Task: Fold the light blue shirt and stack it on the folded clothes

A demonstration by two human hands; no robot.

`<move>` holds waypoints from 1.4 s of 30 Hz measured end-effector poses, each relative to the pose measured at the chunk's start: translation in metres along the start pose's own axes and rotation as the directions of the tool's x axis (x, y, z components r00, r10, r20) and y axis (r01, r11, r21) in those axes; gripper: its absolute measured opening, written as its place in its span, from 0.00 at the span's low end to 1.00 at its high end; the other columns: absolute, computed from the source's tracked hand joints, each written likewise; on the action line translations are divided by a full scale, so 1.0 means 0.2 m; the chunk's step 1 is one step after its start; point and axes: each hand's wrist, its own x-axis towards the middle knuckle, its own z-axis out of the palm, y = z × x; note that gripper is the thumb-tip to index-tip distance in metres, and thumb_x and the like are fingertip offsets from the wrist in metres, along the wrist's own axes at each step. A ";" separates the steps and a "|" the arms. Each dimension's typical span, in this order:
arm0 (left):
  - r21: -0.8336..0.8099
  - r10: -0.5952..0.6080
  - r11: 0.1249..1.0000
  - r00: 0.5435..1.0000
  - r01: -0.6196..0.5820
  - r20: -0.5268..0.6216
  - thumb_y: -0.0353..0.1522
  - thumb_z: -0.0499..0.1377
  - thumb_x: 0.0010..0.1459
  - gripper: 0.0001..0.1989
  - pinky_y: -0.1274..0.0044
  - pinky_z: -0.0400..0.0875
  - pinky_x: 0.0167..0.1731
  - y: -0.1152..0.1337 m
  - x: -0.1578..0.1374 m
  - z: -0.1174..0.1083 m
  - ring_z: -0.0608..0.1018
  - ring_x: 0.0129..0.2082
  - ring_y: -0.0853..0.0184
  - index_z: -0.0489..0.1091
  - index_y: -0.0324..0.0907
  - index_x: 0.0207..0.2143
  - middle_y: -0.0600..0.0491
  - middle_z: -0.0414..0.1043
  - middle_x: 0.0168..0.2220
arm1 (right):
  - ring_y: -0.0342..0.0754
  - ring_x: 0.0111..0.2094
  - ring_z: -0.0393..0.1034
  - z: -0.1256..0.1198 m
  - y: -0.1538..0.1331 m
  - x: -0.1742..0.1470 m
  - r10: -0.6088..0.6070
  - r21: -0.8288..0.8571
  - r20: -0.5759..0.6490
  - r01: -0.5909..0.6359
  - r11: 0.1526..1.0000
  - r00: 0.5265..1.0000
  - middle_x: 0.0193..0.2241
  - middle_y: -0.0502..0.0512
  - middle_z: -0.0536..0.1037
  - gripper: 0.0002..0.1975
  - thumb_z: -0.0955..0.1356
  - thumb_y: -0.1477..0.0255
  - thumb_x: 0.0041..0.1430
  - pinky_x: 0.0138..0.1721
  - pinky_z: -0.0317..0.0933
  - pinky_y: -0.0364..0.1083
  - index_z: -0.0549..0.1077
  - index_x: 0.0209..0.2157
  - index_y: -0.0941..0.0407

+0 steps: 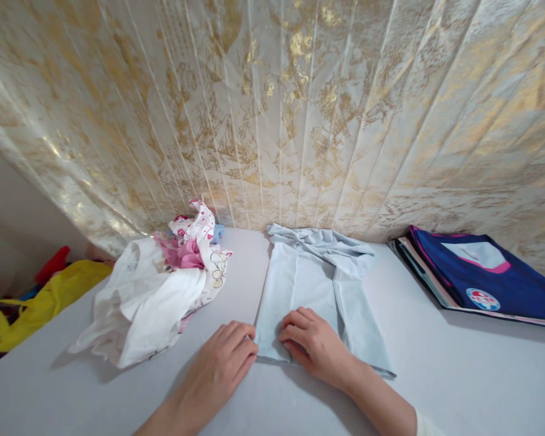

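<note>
Resting left hand (224,357) and right hand (315,342) in a loose, partly closed curl at near edge of pale blue garment (315,278); not being able to tell if gripping. Lying flat on white surface (445,381), probably handling soft, light and limp, best being held by near corners. Looking mostly smooth, bunching at far end.

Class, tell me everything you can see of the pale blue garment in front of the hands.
The pale blue garment looks like thin, soft cloth. It lies partly folded on the whitish surface, between piles of clothes at either side. Its far end is bunched and wrinkled; the near part is flatter, with lengthwise creases. The left hand's grip is at its near left corner; the right hand's grip rests on its near part.
</note>
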 end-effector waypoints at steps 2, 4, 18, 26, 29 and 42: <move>0.006 -0.012 1.000 1.000 0.012 -0.003 0.23 0.52 0.62 0.07 0.72 0.67 0.40 0.00 0.00 -0.01 0.71 0.39 0.63 0.66 0.42 0.34 0.51 0.69 0.41 | 0.49 0.39 0.65 -0.02 -0.01 0.01 0.029 -0.010 -0.010 -0.029 1.000 1.000 0.39 0.54 0.73 0.08 0.63 0.79 0.61 0.41 0.58 0.48 0.72 0.37 0.54; 0.026 -0.049 0.999 0.998 0.048 0.029 0.24 0.56 0.60 0.06 0.72 0.67 0.40 0.00 0.00 -0.01 0.71 0.39 0.62 0.66 0.43 0.35 0.51 0.69 0.41 | 0.50 0.41 0.66 -0.04 -0.04 0.02 0.057 -0.007 -0.011 -0.057 0.998 0.998 0.41 0.55 0.74 0.09 0.63 0.80 0.61 0.43 0.59 0.49 0.72 0.39 0.54; -0.044 -0.229 0.972 0.971 0.232 0.065 0.19 0.53 0.52 0.13 0.75 0.66 0.31 -0.02 -0.02 0.02 0.71 0.31 0.64 0.65 0.43 0.36 0.55 0.67 0.30 | 0.61 0.67 0.43 0.13 -0.01 0.23 0.254 -0.190 0.154 -0.223 0.956 0.955 0.67 0.63 0.53 0.29 0.65 0.64 0.64 0.64 0.45 0.62 0.60 0.63 0.60; -0.152 -0.119 0.980 0.990 0.129 0.074 0.19 0.49 0.55 0.15 0.71 0.67 0.41 0.02 -0.04 -0.02 0.70 0.39 0.63 0.67 0.44 0.39 0.51 0.68 0.40 | 0.56 0.68 0.41 0.09 0.03 0.20 0.153 -0.119 0.217 -0.129 0.984 0.964 0.68 0.61 0.49 0.30 0.63 0.64 0.66 0.65 0.45 0.58 0.55 0.65 0.58; -0.130 -0.115 0.984 0.992 0.122 0.060 0.21 0.51 0.58 0.12 0.71 0.68 0.40 0.01 -0.03 -0.01 0.70 0.38 0.62 0.67 0.43 0.39 0.51 0.69 0.39 | 0.56 0.69 0.39 0.07 0.02 0.18 0.147 -0.117 0.210 -0.124 0.985 0.967 0.68 0.62 0.49 0.30 0.64 0.66 0.65 0.65 0.44 0.59 0.55 0.66 0.60; -0.125 -0.054 0.990 0.998 0.057 0.026 0.23 0.52 0.62 0.08 0.73 0.66 0.39 -0.02 -0.02 -0.02 0.71 0.38 0.63 0.67 0.43 0.37 0.53 0.71 0.38 | 0.54 0.65 0.51 0.12 -0.04 0.11 0.089 0.017 0.058 -0.090 0.996 0.994 0.63 0.60 0.62 0.22 0.62 0.79 0.62 0.61 0.55 0.56 0.65 0.58 0.57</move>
